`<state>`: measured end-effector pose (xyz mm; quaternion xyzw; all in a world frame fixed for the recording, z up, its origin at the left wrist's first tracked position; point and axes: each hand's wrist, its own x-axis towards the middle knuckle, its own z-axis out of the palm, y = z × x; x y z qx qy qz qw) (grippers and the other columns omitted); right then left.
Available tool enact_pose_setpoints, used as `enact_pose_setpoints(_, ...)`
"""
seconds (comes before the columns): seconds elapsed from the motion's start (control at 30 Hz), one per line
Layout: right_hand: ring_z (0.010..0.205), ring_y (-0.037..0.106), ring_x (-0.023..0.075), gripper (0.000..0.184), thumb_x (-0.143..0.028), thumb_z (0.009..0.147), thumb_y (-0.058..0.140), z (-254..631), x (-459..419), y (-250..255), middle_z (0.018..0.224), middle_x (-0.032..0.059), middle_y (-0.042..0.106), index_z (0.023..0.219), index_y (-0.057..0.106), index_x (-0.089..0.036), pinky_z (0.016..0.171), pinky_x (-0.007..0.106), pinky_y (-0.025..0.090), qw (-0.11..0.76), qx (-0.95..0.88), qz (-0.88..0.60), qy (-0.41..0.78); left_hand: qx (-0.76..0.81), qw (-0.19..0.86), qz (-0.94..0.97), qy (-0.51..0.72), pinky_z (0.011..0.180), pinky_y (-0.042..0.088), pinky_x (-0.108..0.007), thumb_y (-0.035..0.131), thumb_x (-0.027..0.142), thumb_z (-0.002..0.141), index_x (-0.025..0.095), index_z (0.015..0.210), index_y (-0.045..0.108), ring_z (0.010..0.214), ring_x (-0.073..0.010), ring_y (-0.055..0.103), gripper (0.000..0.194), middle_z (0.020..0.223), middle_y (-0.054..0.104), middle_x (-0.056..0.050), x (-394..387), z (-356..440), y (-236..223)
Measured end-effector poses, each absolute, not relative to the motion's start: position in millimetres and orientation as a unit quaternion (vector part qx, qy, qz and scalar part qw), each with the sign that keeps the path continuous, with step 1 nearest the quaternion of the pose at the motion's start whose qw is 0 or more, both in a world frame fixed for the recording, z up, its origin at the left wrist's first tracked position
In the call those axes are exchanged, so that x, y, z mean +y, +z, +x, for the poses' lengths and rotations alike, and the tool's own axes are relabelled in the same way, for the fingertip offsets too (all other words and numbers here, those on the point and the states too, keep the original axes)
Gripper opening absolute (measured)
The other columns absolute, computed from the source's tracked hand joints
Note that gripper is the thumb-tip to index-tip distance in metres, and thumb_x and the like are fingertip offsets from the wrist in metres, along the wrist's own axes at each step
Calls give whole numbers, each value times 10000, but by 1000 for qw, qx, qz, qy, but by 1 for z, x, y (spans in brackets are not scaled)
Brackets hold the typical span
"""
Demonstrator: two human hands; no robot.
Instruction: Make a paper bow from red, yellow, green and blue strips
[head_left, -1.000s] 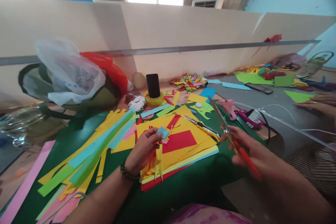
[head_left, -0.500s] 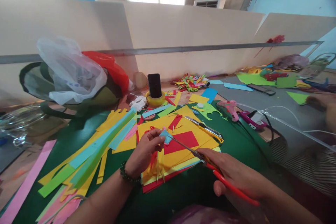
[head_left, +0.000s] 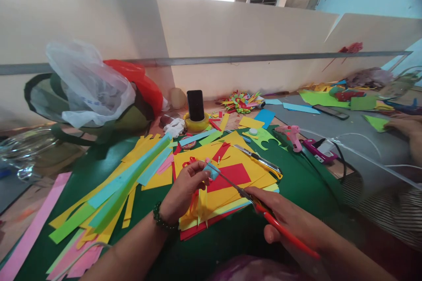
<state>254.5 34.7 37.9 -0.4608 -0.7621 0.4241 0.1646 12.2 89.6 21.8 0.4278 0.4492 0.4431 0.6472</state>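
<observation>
Between the thumb and fingers of my left hand (head_left: 189, 184) is a small light-blue piece of paper (head_left: 212, 171). My right hand (head_left: 283, 217) is closed round the red handles of a pair of scissors (head_left: 242, 192). Its blade tips reach the blue piece; whether they are on it or round it I cannot tell. Below both hands lies a stack of yellow sheets (head_left: 260, 171), with a red paper rectangle (head_left: 234, 177) on top. A yellow-handled utility knife (head_left: 260, 159) rests at the stack's right side.
Long paper strips (head_left: 121, 193) lie to the left. At the right are a pink glue gun (head_left: 292, 136) and a purple power strip (head_left: 318, 151). A phone (head_left: 195, 105) stands in a yellow tape roll (head_left: 198, 125). Another person's hand (head_left: 407, 125) is at the far right.
My right hand has swung the scissors left and down from the right side, bringing the blades to the blue paper. My left hand has barely moved.
</observation>
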Motion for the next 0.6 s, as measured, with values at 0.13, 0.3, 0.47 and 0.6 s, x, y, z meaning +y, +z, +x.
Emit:
enact_pose_setpoints(0.13, 1012, 634, 351, 1001, -883, 634, 517, 253, 35, 39, 1137, 177, 675, 1294, 586, -134, 883, 411, 512, 163, -764, -463, 418, 451, 648, 422, 446, 546, 358, -204, 757, 295, 602, 170, 688, 632, 576, -90, 496, 196, 654, 612, 8, 90, 12, 22)
enact_pose_setpoints(0.3, 860, 646, 292, 893, -836, 666, 551, 252, 34, 37, 961, 123, 692, 1256, 614, -169, 779, 352, 529, 163, -763, -471, 411, 456, 649, 412, 448, 541, 355, -200, 768, 290, 577, 169, 679, 619, 568, -86, 487, 218, 633, 595, 20, 89, 13, 25)
enact_pose_setpoints(0.47, 820, 627, 256, 760, -748, 710, 603, 253, 33, 36, 890, 79, 681, 1233, 628, -198, 745, 316, 518, 180, -765, -465, 408, 459, 647, 413, 447, 538, 352, -206, 776, 297, 560, 166, 673, 618, 561, -89, 482, 235, 616, 585, 18, 89, 14, 25)
enact_pose_setpoints(0.6, 806, 613, 247, 695, -691, 729, 621, 254, 33, 34, 901, 80, 677, 1204, 644, -185, 716, 301, 510, 186, -768, -462, 402, 457, 646, 420, 444, 529, 344, -208, 779, 305, 574, 168, 677, 624, 560, -90, 486, 231, 623, 590, 12, 89, 13, 25)
